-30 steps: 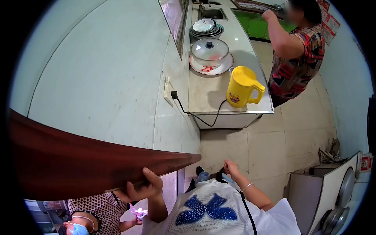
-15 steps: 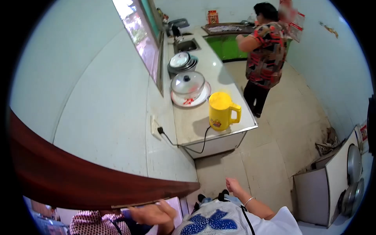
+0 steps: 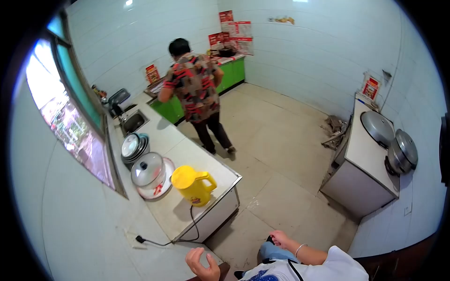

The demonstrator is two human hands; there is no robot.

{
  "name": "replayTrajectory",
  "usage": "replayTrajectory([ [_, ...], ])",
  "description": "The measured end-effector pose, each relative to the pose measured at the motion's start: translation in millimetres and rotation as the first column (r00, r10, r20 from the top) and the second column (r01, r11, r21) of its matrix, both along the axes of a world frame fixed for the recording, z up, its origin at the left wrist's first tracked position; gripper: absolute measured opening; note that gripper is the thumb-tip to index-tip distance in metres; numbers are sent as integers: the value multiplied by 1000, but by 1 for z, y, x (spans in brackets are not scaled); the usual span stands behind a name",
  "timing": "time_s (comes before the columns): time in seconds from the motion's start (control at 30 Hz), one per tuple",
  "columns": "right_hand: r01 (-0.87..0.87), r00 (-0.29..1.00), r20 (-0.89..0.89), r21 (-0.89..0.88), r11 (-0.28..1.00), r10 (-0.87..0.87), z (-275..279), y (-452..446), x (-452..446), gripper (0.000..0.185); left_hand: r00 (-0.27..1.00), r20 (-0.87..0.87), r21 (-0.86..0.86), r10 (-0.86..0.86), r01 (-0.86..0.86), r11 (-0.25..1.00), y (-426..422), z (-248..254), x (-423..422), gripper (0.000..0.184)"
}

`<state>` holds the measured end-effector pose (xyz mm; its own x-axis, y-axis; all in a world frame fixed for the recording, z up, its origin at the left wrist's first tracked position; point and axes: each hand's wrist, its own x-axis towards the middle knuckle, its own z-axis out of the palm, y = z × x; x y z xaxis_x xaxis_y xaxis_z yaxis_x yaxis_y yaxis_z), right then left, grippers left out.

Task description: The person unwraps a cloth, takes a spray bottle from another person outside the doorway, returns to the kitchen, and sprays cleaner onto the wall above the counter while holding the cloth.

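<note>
My left hand (image 3: 202, 265) is low in the head view, in front of the counter's near end. Its fingers are bent, with the thumb apart, and nothing is in it. My right hand (image 3: 280, 239), below a bracelet, hangs over my leg with its fingers curled in; I see nothing in it. Closest to my left hand is the counter (image 3: 187, 227). On it stands a yellow jug-shaped appliance (image 3: 193, 186) with a handle. Its black cord (image 3: 159, 243) runs to a plug (image 3: 140, 239) at the wall socket. Neither hand touches these.
Along the counter are a glass lidded pot (image 3: 147, 174) on a plate (image 3: 165, 188), stacked bowls (image 3: 136, 149) and a sink (image 3: 134, 122). A person in a patterned shirt (image 3: 194, 89) stands beyond. Metal pots (image 3: 402, 151) sit on a white cabinet (image 3: 361, 187) at right.
My view has swung right, bringing more floor and the right cabinet into sight. The other person has turned and stepped. The checkered sleeve at lower left is out of view.
</note>
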<state>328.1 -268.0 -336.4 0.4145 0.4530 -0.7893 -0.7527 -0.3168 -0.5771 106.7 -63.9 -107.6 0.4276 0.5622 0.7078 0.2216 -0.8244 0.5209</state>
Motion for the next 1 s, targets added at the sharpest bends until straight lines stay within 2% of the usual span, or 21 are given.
replayTrajectory([
  [0.1,46,998,-38,42,998,-44,-20,-32,48,27,999,-1,-33,-46,46,998,-7,-2,62,22],
  [0.17,107,993,-40,13,994,-107,-28,-53,83,27,977,-12,-100,-215,212,972,-8,-9,109,18],
  [0.23,162,985,-57,-20,987,-163,-35,-73,109,27,963,17,-119,-270,270,956,-17,-6,166,16],
  [0.3,279,960,1,2,960,-279,-37,-100,140,23,895,19,-155,-446,444,883,-30,-4,216,17],
  [0.33,293,956,-10,-1,956,-293,-41,-108,152,23,888,8,-160,-460,455,876,-35,-2,240,17],
  [0.4,422,906,-19,4,906,-422,-36,-126,171,22,781,18,-165,-625,619,768,-47,4,277,17],
  [0.43,429,903,-28,-7,903,-429,-34,-131,178,22,776,12,-178,-631,622,762,-50,5,290,17],
  [0.53,445,895,-12,-20,895,-446,-18,-136,196,20,652,-33,-259,-757,726,637,-55,-2,332,17],
  [0.57,489,872,-22,13,872,-488,-17,-139,204,19,647,-35,-275,-762,726,630,-56,-6,347,17],
  [0.63,539,842,-48,35,841,-537,-24,-134,213,19,546,-69,-325,-835,779,536,-55,-16,370,17],
  [0.7,607,789,-158,54,793,-594,-29,-123,228,20,506,-90,-352,-858,790,503,-53,-15,393,17],
  [0.77,601,787,-211,44,798,-580,-30,-98,248,20,435,-101,-332,-895,833,442,-43,-25,420,17],
  [0.8,593,784,-259,45,804,-564,-26,-82,265,20,438,-88,-327,-895,836,441,-37,-29,435,17],
  [0.87,546,823,-245,92,833,-512,-22,-48,297,21,457,-105,-377,-883,804,461,-23,-39,461,13],
  [0.9,497,858,-232,142,856,-459,-19,-31,320,21,461,-91,-364,-883,810,461,-14,-42,479,13],
  [1.0,416,908,-126,141,899,-400,-10,17,388,21,489,-99,-406,-867,775,484,18,-55,529,13],
])
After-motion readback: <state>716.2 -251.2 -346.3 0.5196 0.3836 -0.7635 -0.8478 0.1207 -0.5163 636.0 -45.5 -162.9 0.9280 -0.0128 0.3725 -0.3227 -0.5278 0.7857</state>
